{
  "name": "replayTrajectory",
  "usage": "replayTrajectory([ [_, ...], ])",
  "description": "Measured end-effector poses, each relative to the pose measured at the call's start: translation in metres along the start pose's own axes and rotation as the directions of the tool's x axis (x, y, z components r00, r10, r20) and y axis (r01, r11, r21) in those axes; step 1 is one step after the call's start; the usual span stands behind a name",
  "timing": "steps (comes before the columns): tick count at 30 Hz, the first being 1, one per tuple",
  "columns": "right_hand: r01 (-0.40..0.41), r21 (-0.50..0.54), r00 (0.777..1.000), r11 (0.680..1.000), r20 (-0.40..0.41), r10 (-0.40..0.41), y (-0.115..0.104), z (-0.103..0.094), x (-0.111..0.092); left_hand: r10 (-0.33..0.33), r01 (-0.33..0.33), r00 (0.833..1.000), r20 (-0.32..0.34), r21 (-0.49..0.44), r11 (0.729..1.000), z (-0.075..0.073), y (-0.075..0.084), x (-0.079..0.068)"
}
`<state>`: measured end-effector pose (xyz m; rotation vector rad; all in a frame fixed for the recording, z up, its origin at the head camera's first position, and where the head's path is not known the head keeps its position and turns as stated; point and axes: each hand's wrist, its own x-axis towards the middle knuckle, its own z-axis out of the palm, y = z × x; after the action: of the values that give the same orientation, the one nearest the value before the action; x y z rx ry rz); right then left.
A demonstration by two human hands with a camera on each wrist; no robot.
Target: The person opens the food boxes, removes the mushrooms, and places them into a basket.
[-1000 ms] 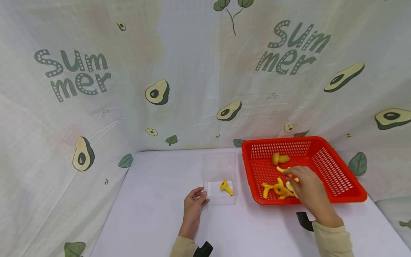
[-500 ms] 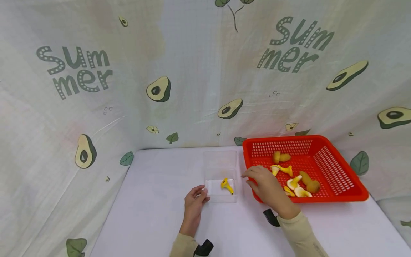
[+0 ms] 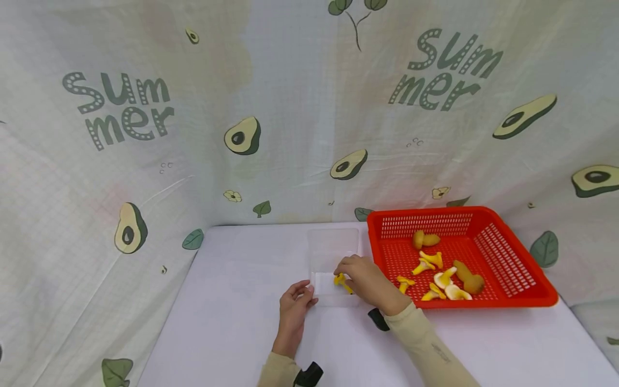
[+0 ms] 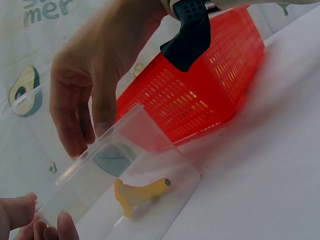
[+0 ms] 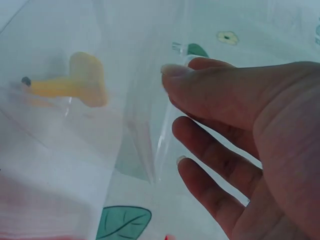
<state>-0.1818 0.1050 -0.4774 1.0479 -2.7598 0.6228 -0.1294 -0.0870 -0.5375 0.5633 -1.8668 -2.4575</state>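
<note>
A clear plastic box (image 3: 333, 301) with its lid (image 3: 333, 240) folded back stands on the table. Inside it lies one yellow chanterelle (image 4: 142, 192), its stem end dark. My left hand (image 3: 293, 314) pinches the box's left edge between thumb and fingers. Over the box hovers my right hand (image 3: 365, 282), fingers bent downward, partly covering the chanterelle in the head view. In the right wrist view, the right hand's thumb (image 5: 210, 92) and fingers are beside the clear plastic; nothing shows between them.
Right of the box stands a red slotted basket (image 3: 519, 252). It holds several yellow chanterelles (image 3: 433, 292) and thicker brown mushrooms (image 3: 469, 277). A white cloth printed with avocados (image 3: 243, 136) hangs behind and beside the table.
My right hand has left the basket and moved left to above the clear box, uncovering the mushrooms there. The left hand has kept its hold on the box edge.
</note>
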Motion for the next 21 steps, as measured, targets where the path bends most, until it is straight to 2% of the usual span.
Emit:
replayTrajectory([
  [5, 0.000, -0.027, 0.999, 1.000, 0.039, 0.001, 0.000, 0.011, 0.008, 0.004, -0.004, 1.000, -0.003, 0.011, 1.000, 0.000, 0.000, -0.001],
  [10, -0.037, -0.056, 0.997, 0.998, 0.067, 0.041, 0.000, 0.018, 0.013, 0.005, -0.005, 1.000, 0.000, 0.004, 1.000, 0.000, -0.001, -0.001],
  [21, -0.057, -0.208, 0.998, 0.976, 0.009, 0.060, -0.003, 0.030, 0.021, 0.015, -0.015, 1.000, -0.014, -0.006, 1.000, 0.000, 0.000, 0.000],
])
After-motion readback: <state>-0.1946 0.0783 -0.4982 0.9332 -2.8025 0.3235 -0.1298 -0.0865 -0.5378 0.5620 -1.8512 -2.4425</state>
